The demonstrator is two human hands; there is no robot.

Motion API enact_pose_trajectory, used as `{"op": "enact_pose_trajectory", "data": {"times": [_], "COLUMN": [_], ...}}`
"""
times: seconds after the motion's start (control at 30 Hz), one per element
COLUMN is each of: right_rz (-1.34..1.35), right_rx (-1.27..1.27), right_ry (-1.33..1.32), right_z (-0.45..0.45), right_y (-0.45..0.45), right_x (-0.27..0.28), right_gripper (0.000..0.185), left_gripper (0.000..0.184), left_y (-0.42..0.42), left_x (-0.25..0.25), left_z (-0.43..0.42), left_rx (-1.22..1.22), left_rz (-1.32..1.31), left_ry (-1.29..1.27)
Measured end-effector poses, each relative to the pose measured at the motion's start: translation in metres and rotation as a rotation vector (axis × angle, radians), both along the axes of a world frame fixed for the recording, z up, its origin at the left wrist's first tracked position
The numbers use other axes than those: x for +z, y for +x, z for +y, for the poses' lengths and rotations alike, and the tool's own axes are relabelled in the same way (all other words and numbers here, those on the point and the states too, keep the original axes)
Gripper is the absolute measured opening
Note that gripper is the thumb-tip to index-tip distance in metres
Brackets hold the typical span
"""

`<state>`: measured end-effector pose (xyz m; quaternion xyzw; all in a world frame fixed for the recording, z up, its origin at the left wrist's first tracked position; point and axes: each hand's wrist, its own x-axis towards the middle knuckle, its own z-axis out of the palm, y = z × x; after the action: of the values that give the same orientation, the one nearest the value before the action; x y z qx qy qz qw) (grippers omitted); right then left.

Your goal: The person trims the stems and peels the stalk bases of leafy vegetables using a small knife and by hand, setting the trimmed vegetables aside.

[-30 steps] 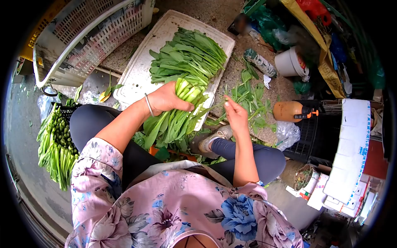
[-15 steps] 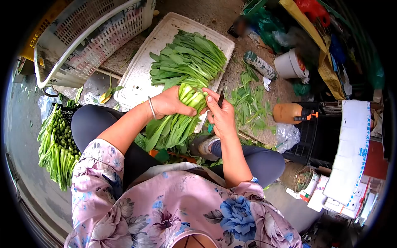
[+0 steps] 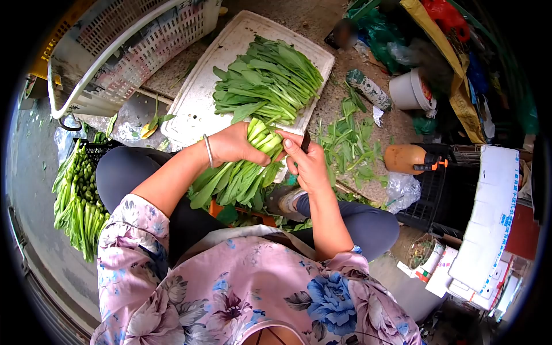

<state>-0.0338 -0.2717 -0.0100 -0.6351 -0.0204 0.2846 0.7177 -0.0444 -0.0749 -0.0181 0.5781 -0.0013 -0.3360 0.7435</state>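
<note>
My left hand, with a bangle at its wrist, is wrapped round a bunch of leafy greens. The pale stem ends point up and away from me, and the leaves hang toward my lap. Close against those stem ends, my right hand grips a small knife. Only part of its dark blade shows; the handle is mostly hidden in my fingers. Just beyond my hands, a pile of leafy greens lies on a white board.
A white plastic basket stands at the upper left. More greens sit in a dark crate beside my left knee. Loose leaves litter the ground at right, near a white bucket, an orange spray bottle and a white foam box.
The view has shifted slightly. The right hand has turned a little at the stem ends, and the knife blade shows at a different angle. The left hand keeps its hold on the greens.
</note>
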Motion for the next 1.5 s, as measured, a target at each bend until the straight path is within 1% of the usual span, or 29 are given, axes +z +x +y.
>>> {"op": "enact_pose_trajectory", "data": {"times": [0.03, 0.1, 0.17, 0.23, 0.27, 0.33, 0.37, 0.43, 0.47, 0.5, 0.57, 0.6, 0.63, 0.7, 0.73, 0.77, 0.83, 0.87, 0.97, 1.03, 1.1, 1.13, 1.17, 1.23, 1.27, 1.37, 1.4, 1.43, 1.5], "right_rz": [0.008, -0.002, -0.005, -0.159, -0.159, -0.253, -0.251, -0.481, -0.512, -0.511, -0.464, -0.488, -0.489, -0.527, -0.482, -0.481, -0.246, -0.192, -0.159, -0.177, -0.292, -0.371, -0.374, -0.515, -0.519, -0.457, -0.362, -0.267, -0.257], "right_rx": [-0.022, -0.210, -0.465, -0.575, -0.572, -0.510, -0.504, -0.318, -0.331, -0.327, -0.227, -0.239, -0.235, -0.282, -0.315, -0.313, -0.357, -0.322, -0.281, -0.268, -0.236, -0.216, -0.222, -0.133, -0.143, -0.088, -0.098, -0.108, -0.109], "right_ry": [-0.025, -0.122, -0.283, -0.381, -0.381, -0.518, -0.517, -0.765, -0.776, -0.772, -0.938, -0.965, -0.964, -0.816, -0.751, -0.752, -0.382, -0.314, -0.199, -0.176, -0.276, -0.294, -0.295, -0.357, -0.361, -0.314, -0.248, -0.181, -0.167], "right_z": [-0.002, -0.010, -0.022, -0.034, -0.036, -0.038, -0.038, -0.038, -0.035, -0.030, -0.020, -0.016, -0.016, -0.015, -0.015, -0.014, -0.012, -0.013, -0.017, -0.019, -0.020, -0.023, -0.024, -0.025, -0.025, -0.025, -0.024, -0.023, -0.023], "right_y": [0.008, 0.040, 0.079, 0.113, 0.123, 0.143, 0.154, 0.171, 0.175, 0.176, 0.174, 0.173, 0.175, 0.178, 0.179, 0.179, 0.173, 0.167, 0.150, 0.132, 0.109, 0.098, 0.085, 0.063, 0.054, 0.034, 0.030, 0.027, 0.023], "right_x": [-0.003, -0.021, -0.054, -0.090, -0.098, -0.114, -0.123, -0.142, -0.146, -0.140, -0.124, -0.119, -0.119, -0.108, -0.102, -0.095, -0.074, -0.061, -0.035, -0.016, 0.003, 0.009, 0.015, 0.026, 0.028, 0.032, 0.035, 0.037, 0.032], "right_gripper": [0.032, 0.031, 0.029, 0.023, 0.023, 0.025, 0.025, 0.026, 0.026, 0.026, 0.024, 0.019, 0.019, 0.019, 0.018, 0.018, 0.018, 0.019, 0.020, 0.021, 0.020, 0.019, 0.019, 0.019, 0.019, 0.018, 0.018, 0.018, 0.023], "left_gripper": [0.041, 0.040, 0.039, 0.039, 0.038, 0.036, 0.035, 0.034, 0.033, 0.032, 0.031, 0.031, 0.030, 0.030, 0.030, 0.031, 0.030, 0.029, 0.027, 0.027, 0.029, 0.035, 0.035, 0.040, 0.043, 0.042, 0.036, 0.036, 0.040], "left_y": [0.000, -0.002, -0.002, -0.001, 0.000, 0.002, 0.003, 0.002, 0.003, 0.004, 0.005, 0.006, 0.007, 0.008, 0.008, 0.008, 0.009, 0.009, 0.011, 0.012, 0.014, 0.015, 0.015, 0.016, 0.018, 0.014, 0.014, 0.014, 0.013], "left_x": [0.000, 0.002, 0.003, 0.002, 0.000, -0.001, 0.000, -0.001, -0.002, -0.003, -0.002, 0.000, 0.002, 0.001, 0.003, 0.004, 0.009, 0.011, 0.023, 0.026, 0.027, 0.032, 0.030, 0.025, 0.027, 0.031, 0.028, 0.027, 0.030], "left_z": [0.001, 0.001, 0.000, 0.000, 0.000, 0.000, -0.001, -0.001, -0.001, -0.001, -0.001, 0.000, -0.001, -0.002, -0.002, -0.003, -0.004, -0.004, -0.003, -0.005, -0.006, -0.005, -0.007, -0.011, -0.009, -0.016, -0.022, -0.022, -0.021], "left_rx": [0.000, 0.044, 0.069, 0.098, 0.115, 0.137, 0.133, 0.135, 0.138, 0.142, 0.140, 0.140, 0.140, 0.157, 0.157, 0.154, 0.158, 0.154, 0.138, 0.122, 0.154, 0.126, 0.120, 0.272, 0.197, 0.156, 0.170, 0.169, -0.035], "left_rz": [0.003, 0.075, 0.039, 0.003, -0.015, -0.031, -0.046, -0.056, -0.067, -0.079, -0.088, -0.111, -0.134, -0.152, -0.156, -0.160, -0.189, -0.215, -0.280, -0.319, -0.347, -0.313, -0.317, -0.805, -0.853, -0.807, -0.797, -0.800, -0.429], "left_ry": [0.002, -0.011, -0.015, -0.019, -0.036, -0.054, -0.051, -0.045, -0.044, -0.044, -0.034, -0.003, 0.027, 0.013, 0.004, -0.005, -0.043, 0.004, 0.101, 0.147, 0.097, 0.114, 0.112, 0.195, 0.250, 0.220, 0.132, 0.132, 0.171]}}
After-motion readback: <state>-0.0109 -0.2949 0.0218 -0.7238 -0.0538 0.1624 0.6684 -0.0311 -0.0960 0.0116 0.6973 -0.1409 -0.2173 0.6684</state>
